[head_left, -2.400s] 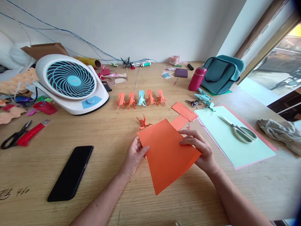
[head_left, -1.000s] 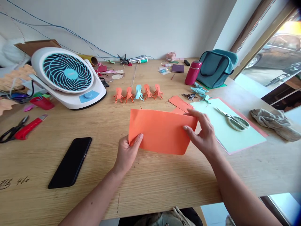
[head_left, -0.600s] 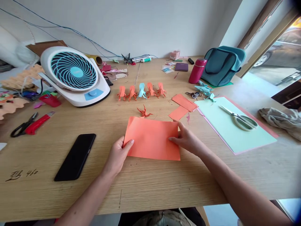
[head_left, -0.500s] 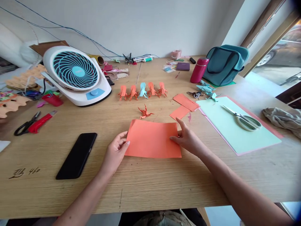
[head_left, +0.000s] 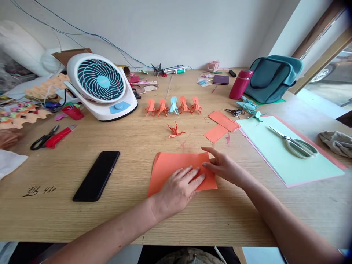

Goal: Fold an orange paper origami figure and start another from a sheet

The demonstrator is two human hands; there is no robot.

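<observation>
On the desk (head_left: 132,161), the paper (head_left: 176,160) lies lengthwise left-to-right under our flat, outstretched left grip (head_left: 178,189), while our right grip (head_left: 222,167) touches its right end, though whether it pinches we cannot tell.

The left hand (head_left: 177,190) lies flat on an orange sheet (head_left: 162,170), fingers pointing toward the right hand (head_left: 220,165), whose thumb touches the sheet near its right edge. Beyond the sheet, on the wooden table (head_left: 132,223), sits a folded orange figure (head_left: 175,131); behind it stand five more in a row (head_left: 173,105), the middle one blue, the others orange. To the left are a phone (head_left: 96,176), red knife (head_left: 59,137) and fan (head_left: 101,82). To the right, scissors (head_left: 299,147) lie on pale green paper (head_left: 275,161), with a pink flask (head_left: 241,85) beside a teal bag (head_left: 272,82) farther back
</observation>
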